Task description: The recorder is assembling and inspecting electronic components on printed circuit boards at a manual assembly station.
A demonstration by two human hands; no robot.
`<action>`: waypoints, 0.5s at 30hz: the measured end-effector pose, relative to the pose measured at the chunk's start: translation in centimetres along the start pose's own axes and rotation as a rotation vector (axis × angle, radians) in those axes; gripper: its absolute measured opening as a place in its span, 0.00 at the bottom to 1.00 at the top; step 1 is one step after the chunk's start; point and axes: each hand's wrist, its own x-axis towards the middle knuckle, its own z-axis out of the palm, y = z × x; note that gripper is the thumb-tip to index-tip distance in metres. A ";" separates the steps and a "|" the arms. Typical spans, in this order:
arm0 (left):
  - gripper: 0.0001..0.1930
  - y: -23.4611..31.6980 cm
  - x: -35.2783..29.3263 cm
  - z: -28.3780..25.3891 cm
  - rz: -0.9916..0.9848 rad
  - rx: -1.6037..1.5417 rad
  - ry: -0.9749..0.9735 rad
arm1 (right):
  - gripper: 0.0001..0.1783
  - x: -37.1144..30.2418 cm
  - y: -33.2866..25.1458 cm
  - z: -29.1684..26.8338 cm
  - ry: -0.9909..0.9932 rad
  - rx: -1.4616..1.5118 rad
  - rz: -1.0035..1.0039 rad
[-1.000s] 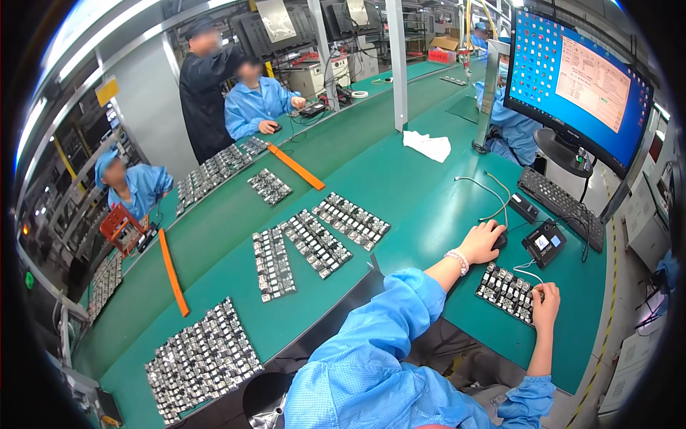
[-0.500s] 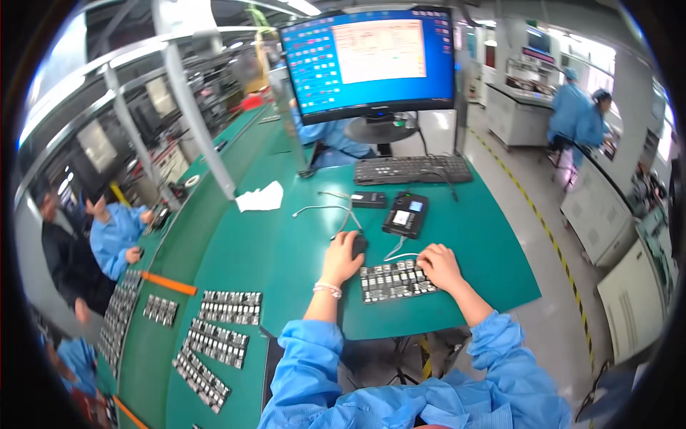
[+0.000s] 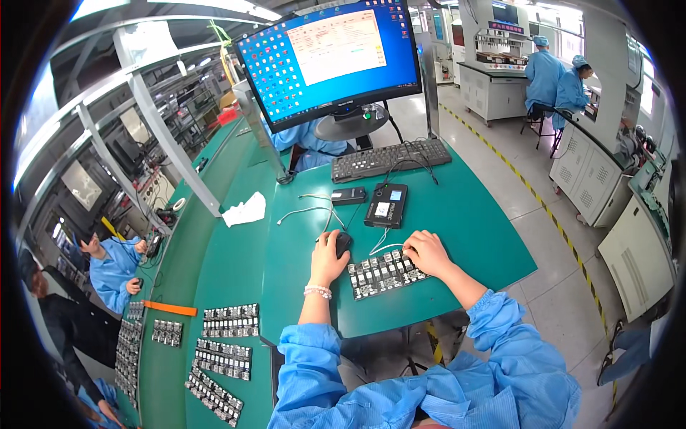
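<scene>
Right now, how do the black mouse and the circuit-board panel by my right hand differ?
The mouse is small, rounded and mostly plain black, whereas the circuit-board panel is wider, flat and packed with rows of light and dark parts. Your left hand rests on the mouse; your right hand is at the panel's right end. Both lie on the green tabletop.

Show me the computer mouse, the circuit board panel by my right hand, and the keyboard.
Computer mouse (image 3: 344, 244): head view, on its uncovered side.
Circuit board panel (image 3: 384, 274): head view, near its middle.
Keyboard (image 3: 373, 161): head view, on its keys.
</scene>
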 end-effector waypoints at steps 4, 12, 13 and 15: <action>0.32 -0.3 -0.1 -0.1 0.015 0.023 0.024 | 0.04 0.2 -0.2 0.0 0.001 0.001 -0.003; 0.31 -0.3 0.4 0.1 0.007 0.015 0.015 | 0.03 0.5 0.3 0.2 0.006 0.009 -0.007; 0.31 -0.2 0.4 0.1 0.001 0.013 0.012 | 0.03 0.5 0.3 0.2 0.005 0.010 -0.005; 0.32 -0.2 0.4 0.0 -0.014 0.011 -0.009 | 0.03 0.5 0.3 0.2 0.004 -0.004 -0.005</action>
